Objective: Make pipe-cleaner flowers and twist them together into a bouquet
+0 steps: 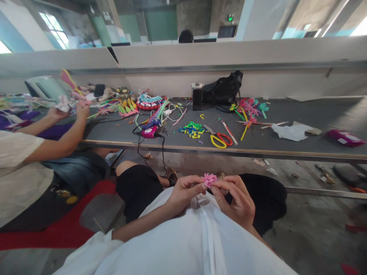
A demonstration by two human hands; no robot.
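Evidently the work in hand is well along: the pink flower (210, 180) already has a full head of narrow petals, fanned out and rounded. It sits above the wearer's lap, in front of the white shirt (183, 244) and nearer the body than the table (123, 130). The left hand (183, 194) has its thumb and forefinger closed on the flower's left side, with hardly any gap between them. The right hand (236, 196) pinches the lower right side between thumb and forefinger, its other fingers loosely bent. Whether the underside is fastened cannot be told, since the fingers hide it.

As far as can be judged, what is left is finishing by hand, as both hands are on the flower and no tool is. The scissors (215, 135) lie on the table beside a pile of short cut pieces (192, 130) in blue, green and yellow, all loose and not joined to anything. Farther right, a pink and teal flower bunch (250, 109) looks more complete, with at least 2 colours already gathered together.
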